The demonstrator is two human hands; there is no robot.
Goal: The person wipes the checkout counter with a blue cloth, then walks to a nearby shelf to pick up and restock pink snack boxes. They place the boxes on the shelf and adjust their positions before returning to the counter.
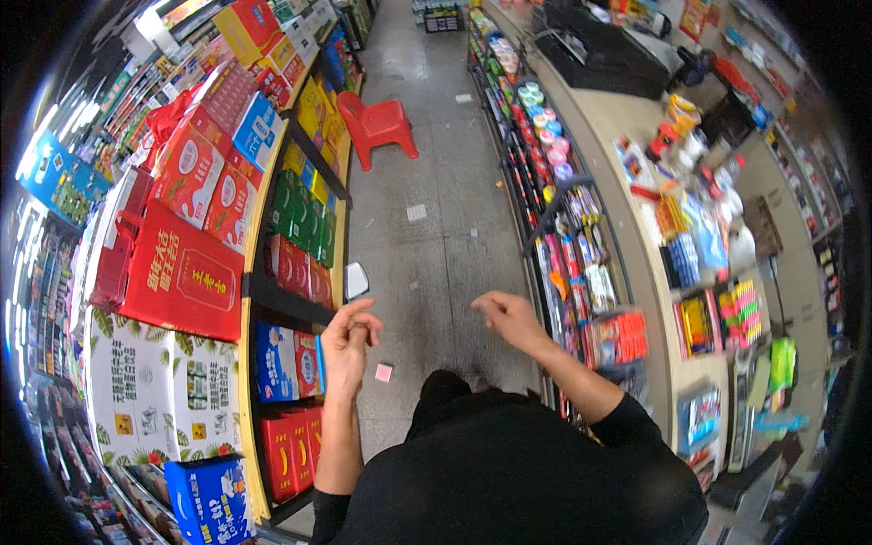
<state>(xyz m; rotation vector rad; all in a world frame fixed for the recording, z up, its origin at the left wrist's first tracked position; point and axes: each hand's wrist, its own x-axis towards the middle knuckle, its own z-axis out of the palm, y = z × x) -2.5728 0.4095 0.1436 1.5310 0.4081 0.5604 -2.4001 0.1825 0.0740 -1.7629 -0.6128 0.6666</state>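
Note:
My left hand (351,331) is raised beside the left shelf, its fingers loosely bent and apart, with nothing seen in it. Nearest to it are blue and red cartons (289,361) on the shelf. My right hand (509,320) hangs over the aisle, close to the snack rack on the right. Its index finger stretches toward the left while the other fingers curl loosely; it holds nothing that I can see. The two hands are apart, and neither touches any goods. Below them a small pink square (384,372) lies on the grey floor (427,263).
A red plastic chair (377,127) stands ahead by the left shelf. A white object (357,281) and paper scraps (416,213) lie on the floor. Stacked gift boxes (186,272) line the left. Along the right run a snack rack (554,200) and a cluttered counter (599,118).

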